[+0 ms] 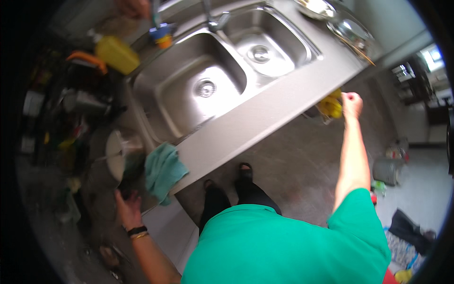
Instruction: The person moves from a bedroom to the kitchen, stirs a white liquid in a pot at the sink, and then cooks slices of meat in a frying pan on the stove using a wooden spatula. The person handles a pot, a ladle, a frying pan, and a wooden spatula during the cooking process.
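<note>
My left hand [130,207] is at the lower left, fingers apart and apparently holding nothing. Above it stands a metal pot [117,154], blurred, and a teal cloth [165,172] hangs over the counter's corner nearby. On the other side, my right hand [352,104] is curled closed beyond the counter's front edge. Yellow items [330,104] lie just beside or below that hand; contact between them cannot be told. Between my hands runs the counter [255,113] with a double-bowl stainless steel sink, its large bowl [184,88] and small bowl [280,39] holding no dishes.
A faucet [214,23] rises behind the sink. At its left are a yellow pump bottle [117,55] and a blue-and-orange holder [161,35]. A blurred skin-toned shape [133,7] shows above. Metal dishes [349,30] and chopsticks [354,51] lie at right. A grey container [388,170] stands on the floor.
</note>
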Motion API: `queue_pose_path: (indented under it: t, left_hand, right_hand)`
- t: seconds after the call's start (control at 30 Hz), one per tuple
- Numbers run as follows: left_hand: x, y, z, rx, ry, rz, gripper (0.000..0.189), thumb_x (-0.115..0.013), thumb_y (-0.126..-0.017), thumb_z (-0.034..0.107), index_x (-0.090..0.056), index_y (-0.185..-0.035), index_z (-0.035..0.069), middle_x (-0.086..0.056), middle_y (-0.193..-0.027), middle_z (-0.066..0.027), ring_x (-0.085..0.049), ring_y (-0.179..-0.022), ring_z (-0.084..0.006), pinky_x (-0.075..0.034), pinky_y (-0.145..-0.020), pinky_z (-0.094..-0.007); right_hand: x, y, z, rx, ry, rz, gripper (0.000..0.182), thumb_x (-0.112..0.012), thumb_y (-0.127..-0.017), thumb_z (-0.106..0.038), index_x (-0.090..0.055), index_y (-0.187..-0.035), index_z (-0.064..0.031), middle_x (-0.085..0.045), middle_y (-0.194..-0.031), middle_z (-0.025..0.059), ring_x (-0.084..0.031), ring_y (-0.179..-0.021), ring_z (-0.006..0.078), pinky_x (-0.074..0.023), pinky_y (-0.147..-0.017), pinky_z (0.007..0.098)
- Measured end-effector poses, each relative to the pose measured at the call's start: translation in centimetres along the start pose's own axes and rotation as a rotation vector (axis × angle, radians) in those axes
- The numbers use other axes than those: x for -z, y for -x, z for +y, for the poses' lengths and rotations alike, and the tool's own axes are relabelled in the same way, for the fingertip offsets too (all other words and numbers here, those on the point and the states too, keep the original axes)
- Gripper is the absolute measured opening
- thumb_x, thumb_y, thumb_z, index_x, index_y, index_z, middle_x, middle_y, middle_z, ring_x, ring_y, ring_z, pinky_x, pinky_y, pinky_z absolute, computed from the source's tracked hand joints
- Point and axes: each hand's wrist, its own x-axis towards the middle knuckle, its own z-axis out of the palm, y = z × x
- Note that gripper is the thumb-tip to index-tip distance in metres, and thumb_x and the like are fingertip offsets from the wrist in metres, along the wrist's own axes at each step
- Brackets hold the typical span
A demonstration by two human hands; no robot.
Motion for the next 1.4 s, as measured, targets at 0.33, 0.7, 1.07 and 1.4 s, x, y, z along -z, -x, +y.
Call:
queue_pose_path:
  t: [0.33,0.7,1.07,1.4]
  left_hand:
    - [-4.0,1.5,1.0,0.031,0.252,-0.16,0.046,-0.06,-0.092,0.045,-0.051,-0.111,0.005,-0.055,-0.108,-0.0094,-0.063,-0.101,-0.0295,-0.055,-0.067,-0.0389]
    - [-0.9,1.2,1.4,0.075,0.357,-0.337,0.014,-0.058,-0.094,0.015,-0.062,-0.101,0.004,-0.061,-0.102,-0.008,-0.06,-0.096,-0.0206,-0.052,-0.091,-0.0462]
    - [7.7,-4.2,2.8,0.021,0.118,-0.148,0.012,-0.057,-0.084,0.016,-0.06,-0.082,0.004,-0.06,-0.083,-0.0064,-0.057,-0.081,-0.018,-0.048,-0.074,-0.0381]
    - [4.3,-2.3,6.0,0.009,0.241,-0.114,0.016,-0.056,-0.091,0.02,-0.058,-0.085,0.006,-0.056,-0.082,-0.0025,-0.054,-0.078,-0.0145,-0.045,-0.08,-0.0315]
  right_hand:
    - [1.0,11.3,-18.1,0.333,-0.618,-0.158,0.019,-0.055,-0.099,-0.018,-0.061,-0.111,-0.0045,-0.061,-0.094,0.0,-0.051,-0.071,0.0075,-0.0461,-0.065,0.0224]
    - [-0.9,34.4,-44.8,0.737,-0.83,-0.91,0.011,-0.062,-0.092,-0.009,-0.059,-0.095,0.0012,-0.059,-0.089,0.007,-0.06,-0.076,0.0129,-0.051,-0.069,0.026]
    - [-13.6,38.0,-58.4,0.531,-0.757,-1.241,0.044,-0.059,-0.091,-0.04,-0.065,-0.102,0.0025,-0.067,-0.1,0.0226,-0.064,-0.096,0.0351,-0.0502,-0.084,0.042]
    - [-11.7,38.9,-55.8,0.639,-0.665,-0.883,0.026,-0.058,-0.089,-0.025,-0.064,-0.094,-0.0005,-0.064,-0.095,0.0229,-0.062,-0.092,0.0401,-0.0489,-0.079,0.0483]
